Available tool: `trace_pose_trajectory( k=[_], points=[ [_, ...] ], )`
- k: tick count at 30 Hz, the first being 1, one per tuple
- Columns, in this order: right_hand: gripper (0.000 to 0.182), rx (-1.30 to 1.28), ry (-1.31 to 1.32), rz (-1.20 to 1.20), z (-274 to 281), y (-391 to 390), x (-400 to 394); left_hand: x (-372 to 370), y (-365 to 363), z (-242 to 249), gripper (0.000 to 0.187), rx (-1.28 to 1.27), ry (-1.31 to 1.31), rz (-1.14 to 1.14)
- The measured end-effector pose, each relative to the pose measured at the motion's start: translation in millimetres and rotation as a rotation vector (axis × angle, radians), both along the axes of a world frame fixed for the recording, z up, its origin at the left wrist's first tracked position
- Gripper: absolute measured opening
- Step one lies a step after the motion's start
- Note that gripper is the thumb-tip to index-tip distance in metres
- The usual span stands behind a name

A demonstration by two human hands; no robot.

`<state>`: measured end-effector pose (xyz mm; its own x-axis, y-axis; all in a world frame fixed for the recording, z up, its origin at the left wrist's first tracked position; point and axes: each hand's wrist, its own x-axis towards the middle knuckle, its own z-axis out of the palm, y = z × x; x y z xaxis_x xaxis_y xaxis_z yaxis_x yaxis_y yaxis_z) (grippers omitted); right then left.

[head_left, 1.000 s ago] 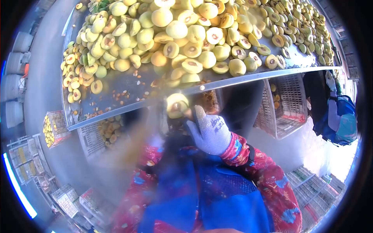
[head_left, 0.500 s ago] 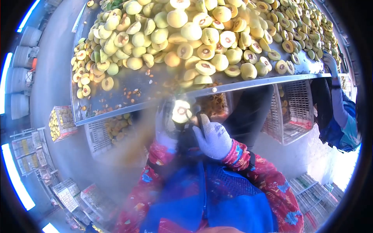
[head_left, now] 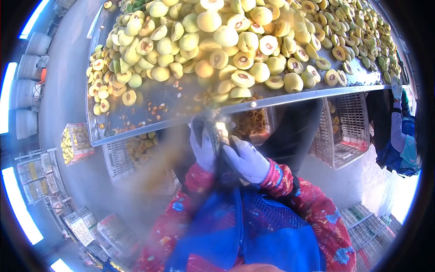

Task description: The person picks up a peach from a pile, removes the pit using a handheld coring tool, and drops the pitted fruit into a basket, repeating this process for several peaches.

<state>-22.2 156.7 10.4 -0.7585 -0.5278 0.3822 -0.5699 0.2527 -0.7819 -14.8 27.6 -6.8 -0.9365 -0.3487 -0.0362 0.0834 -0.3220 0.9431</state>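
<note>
Many halved yellow-green fruits [head_left: 226, 36] with brown centres are heaped on a metal table [head_left: 149, 97]. Just below the table's front edge, my left hand [head_left: 205, 147], in a pale glove, has its fingers bent around something dark and blurred. My right hand [head_left: 247, 158], also gloved, is close beside it on the right, fingers curled toward a small bright piece [head_left: 222, 130] between the hands. Glare and a smear on the lens hide what exactly each hand grips. Small pits and scraps [head_left: 154, 109] lie on the bare metal near the edge.
Below the table stand a crate of fruit [head_left: 140, 149], a crate with dark contents [head_left: 256, 122] and a white crate [head_left: 342, 131]. Another crate of fruit [head_left: 77, 143] is at the left. A co-worker's gloved hand [head_left: 396, 88] rests at the table's right end.
The large bright fruit half between my hands is no longer distinct; only a smaller bright piece shows. My left hand has shifted right and down. The co-worker's hand has moved right and down.
</note>
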Motion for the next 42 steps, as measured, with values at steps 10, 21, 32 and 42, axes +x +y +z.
trace_pose_trajectory(
  k=[10, 21, 32, 42],
  points=[
    [0.032, -0.41, -1.674, 0.214, 15, 16, -20, 2, -15, -24, 0.024, -0.512, -0.053, -0.076],
    [0.04, -1.348, -2.279, 0.85, -49, 13, -6, 4, -13, -42, 0.027, 0.061, -0.157, 0.023],
    [0.036, -1.235, -2.041, 0.705, -21, 23, -27, 36, -65, 11, 0.024, -0.17, -0.312, 0.394],
    [0.036, -0.222, -1.364, 0.104, -40, 34, -18, -77, -65, 2, 0.048, -1.529, -0.633, -0.277]
  ],
)
